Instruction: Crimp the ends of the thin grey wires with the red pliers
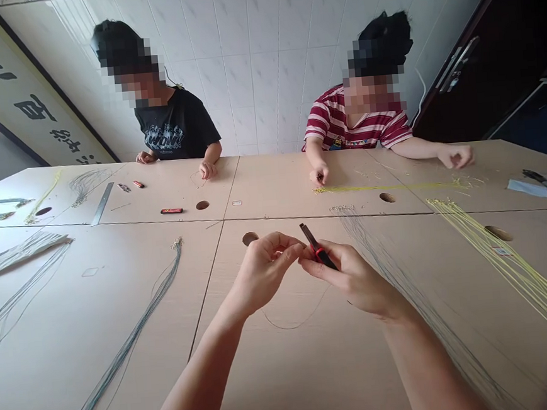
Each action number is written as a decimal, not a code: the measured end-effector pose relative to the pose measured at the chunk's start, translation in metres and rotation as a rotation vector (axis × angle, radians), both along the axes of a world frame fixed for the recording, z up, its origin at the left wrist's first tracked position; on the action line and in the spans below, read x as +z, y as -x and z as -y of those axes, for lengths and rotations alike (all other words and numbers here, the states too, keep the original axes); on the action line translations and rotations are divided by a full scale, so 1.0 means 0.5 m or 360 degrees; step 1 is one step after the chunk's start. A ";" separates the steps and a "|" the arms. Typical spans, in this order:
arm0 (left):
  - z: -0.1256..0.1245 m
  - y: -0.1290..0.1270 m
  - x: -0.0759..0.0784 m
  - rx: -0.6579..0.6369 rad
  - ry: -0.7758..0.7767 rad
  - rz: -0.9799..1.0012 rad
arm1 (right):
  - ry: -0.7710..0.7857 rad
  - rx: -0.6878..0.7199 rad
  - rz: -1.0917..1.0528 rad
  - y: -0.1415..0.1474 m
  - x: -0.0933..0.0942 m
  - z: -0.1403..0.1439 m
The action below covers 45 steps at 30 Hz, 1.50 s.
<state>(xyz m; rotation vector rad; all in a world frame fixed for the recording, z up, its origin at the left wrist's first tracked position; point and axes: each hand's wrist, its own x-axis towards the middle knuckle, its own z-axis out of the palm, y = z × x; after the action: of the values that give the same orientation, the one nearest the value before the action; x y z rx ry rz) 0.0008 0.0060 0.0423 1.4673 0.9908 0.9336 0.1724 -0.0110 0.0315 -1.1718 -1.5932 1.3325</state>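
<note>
Both meet above the table (286, 368): right hand (355, 277) grips a cutter (318, 247), left hand (264, 266) pinches a thin wire (292, 323).

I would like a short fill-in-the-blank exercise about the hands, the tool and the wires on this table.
1. The right hand holds a black and ___ cutter.
2. The left hand pinches a thin ___ that loops down onto the table.
3. The wire bundle at far right is ___ in colour.

Missing words: red; wire; yellow
</note>
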 end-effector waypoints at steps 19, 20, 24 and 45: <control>0.009 -0.010 -0.002 -0.0047 0.0236 0.0474 | -0.0191 -0.0152 -0.0076 0.008 0.014 0.011; 0.009 -0.009 -0.003 -0.0061 0.0235 0.0465 | -0.0200 -0.0163 -0.0064 0.008 0.015 0.012; 0.010 -0.006 -0.003 -0.0122 0.0226 0.0426 | -0.0193 -0.0204 0.0019 0.010 0.023 0.016; 0.013 -0.020 -0.008 0.0206 0.0058 0.0510 | -0.0380 -0.0508 0.0187 0.016 0.018 0.038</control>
<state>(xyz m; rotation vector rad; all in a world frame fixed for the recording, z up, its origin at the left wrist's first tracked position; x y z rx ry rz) 0.0110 -0.0002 0.0382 1.1869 0.8665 1.1962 0.1642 -0.0301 0.0403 -1.3078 -1.5202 0.8593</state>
